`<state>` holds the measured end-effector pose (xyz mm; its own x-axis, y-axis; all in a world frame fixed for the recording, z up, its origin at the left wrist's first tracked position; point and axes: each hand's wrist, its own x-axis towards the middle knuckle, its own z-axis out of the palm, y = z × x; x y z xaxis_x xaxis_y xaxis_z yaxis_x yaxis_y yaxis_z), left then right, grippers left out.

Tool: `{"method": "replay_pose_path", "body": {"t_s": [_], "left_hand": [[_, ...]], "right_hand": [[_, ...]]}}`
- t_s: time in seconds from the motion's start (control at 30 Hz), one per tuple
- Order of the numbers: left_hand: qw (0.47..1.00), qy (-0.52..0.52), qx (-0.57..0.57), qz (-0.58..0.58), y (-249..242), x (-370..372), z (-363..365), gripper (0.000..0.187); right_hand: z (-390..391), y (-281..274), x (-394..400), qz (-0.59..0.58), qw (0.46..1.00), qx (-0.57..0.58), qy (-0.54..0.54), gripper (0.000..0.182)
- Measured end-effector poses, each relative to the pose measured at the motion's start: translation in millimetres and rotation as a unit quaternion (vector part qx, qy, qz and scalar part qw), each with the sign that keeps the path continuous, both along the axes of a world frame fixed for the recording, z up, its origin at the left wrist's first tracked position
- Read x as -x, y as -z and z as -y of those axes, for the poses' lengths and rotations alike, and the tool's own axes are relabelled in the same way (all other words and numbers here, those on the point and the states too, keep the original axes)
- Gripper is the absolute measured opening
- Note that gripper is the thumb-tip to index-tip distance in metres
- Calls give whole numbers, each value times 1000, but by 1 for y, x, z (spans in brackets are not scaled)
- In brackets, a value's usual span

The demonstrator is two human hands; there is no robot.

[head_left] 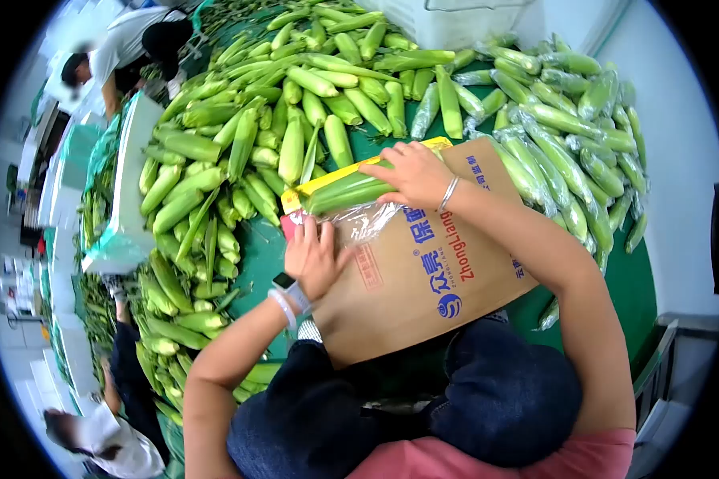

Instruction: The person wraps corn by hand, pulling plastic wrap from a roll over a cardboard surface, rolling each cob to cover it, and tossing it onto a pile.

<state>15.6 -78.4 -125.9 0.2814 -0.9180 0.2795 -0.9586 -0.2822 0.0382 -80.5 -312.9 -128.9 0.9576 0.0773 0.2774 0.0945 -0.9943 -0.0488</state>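
A brown cardboard sheet [399, 295] with blue and red printing lies across my knees. At its far edge, beside a yellow strip [351, 169], rests a green ear of corn in its husk [339, 194]. Clear plastic film [367, 222] shows along the near side of the ear. My right hand [414, 176] is curled over the right part of the corn, fingers gripping it. My left hand [318, 255], with a watch at the wrist, lies on the cardboard's left side near the film, fingers apart. Its fingertips are by a red patch [293, 223].
Unwrapped corn [295, 88] is heaped ahead and left on green flooring [260, 255]. Film-wrapped ears [567, 152] are piled at right, beside a white wall [679, 176]. A white box [124, 184] stands left. Two other people [128, 48] work at the far left.
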Motion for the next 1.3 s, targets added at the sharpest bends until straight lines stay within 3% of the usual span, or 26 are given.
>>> {"method": "replay_pose_path", "body": {"t_s": [0.1,0.23,0.27,0.3,0.33,0.37,0.43,0.47,0.5,0.53,0.6,0.63,0.7,0.77,0.8,0.83,0.87,0.9,0.93,0.97,1.03,1.1,1.17,1.23,1.27,1.3], "left_hand": [[977,-51,-202,36,13,-19,-25,10],[968,-72,-238,-45,-26,-19,-88,11],[966,-58,-224,-116,-38,-22,-97,16],[844,-111,-246,-463,-60,-27,-101,24],[777,-62,-162,-605,-64,-24,-106,25],[684,-11,-70,-726,-63,-21,-110,27],[636,28,-109,-764,-56,1,-95,30],[699,107,-113,-698,-44,22,-85,29],[752,186,-116,-622,-30,42,-74,29],[750,191,-116,-622,-26,52,-57,29],[916,128,-180,-335,-20,67,-31,33],[920,101,-217,-309,-14,58,-16,43],[982,44,-135,-128,-39,53,5,49],[988,88,-70,-108,-42,69,17,59],[987,129,-11,-93,-42,80,21,71],[992,119,-32,-37,-36,90,23,97],[996,78,-29,28,-17,89,34,101],[995,35,-25,93,-2,83,47,105],[996,26,-85,-32,-13,70,59,106],[985,3,-124,-116,-14,51,75,93],[984,33,-86,-155,-13,19,92,66],[970,83,-101,-206,-9,7,98,58],[954,124,-137,-234,-12,19,83,53],[937,261,-127,-197,-5,34,59,56],[886,264,-285,-253,-32,48,45,57],[823,352,-402,-194,-35,54,32,47]], "right_hand": [[2,-7,7,-45,998,-15,46,56],[-9,-10,45,-7,999,38,-12,54],[-19,-11,59,-3,999,28,-33,55],[-33,-14,73,0,998,19,-54,55],[-51,-20,89,-57,997,-19,-54,55],[-69,-26,106,-114,991,-56,-52,54],[-101,-33,131,-174,974,-127,-64,52],[-106,-34,132,-177,974,-127,-63,52],[-110,-35,132,-183,961,-195,-74,50],[-112,-34,130,-185,943,-262,-83,48],[-98,-32,112,-165,962,-217,-36,48],[-87,-30,99,-140,976,-169,6,47],[-72,-12,68,-53,980,-142,127,46],[-57,-13,30,-78,961,-121,237,46],[-44,-9,14,-18,974,-69,217,47],[-31,-5,-2,42,979,-17,197,47],[-19,-7,-15,44,978,-18,203,47],[-9,-12,-28,-40,968,-61,238,46],[1,-15,-36,-123,949,-103,270,45],[9,-19,-40,-122,949,-104,272,45],[21,-26,-40,-332,903,-97,255,41],[18,-34,-38,-351,883,-134,282,38],[18,-17,-34,-294,899,-133,298,37],[24,-7,-33,-289,898,-155,292,32],[25,-5,-31,-286,899,-155,293,32],[25,-5,-27,-278,900,-168,289,27]]}}
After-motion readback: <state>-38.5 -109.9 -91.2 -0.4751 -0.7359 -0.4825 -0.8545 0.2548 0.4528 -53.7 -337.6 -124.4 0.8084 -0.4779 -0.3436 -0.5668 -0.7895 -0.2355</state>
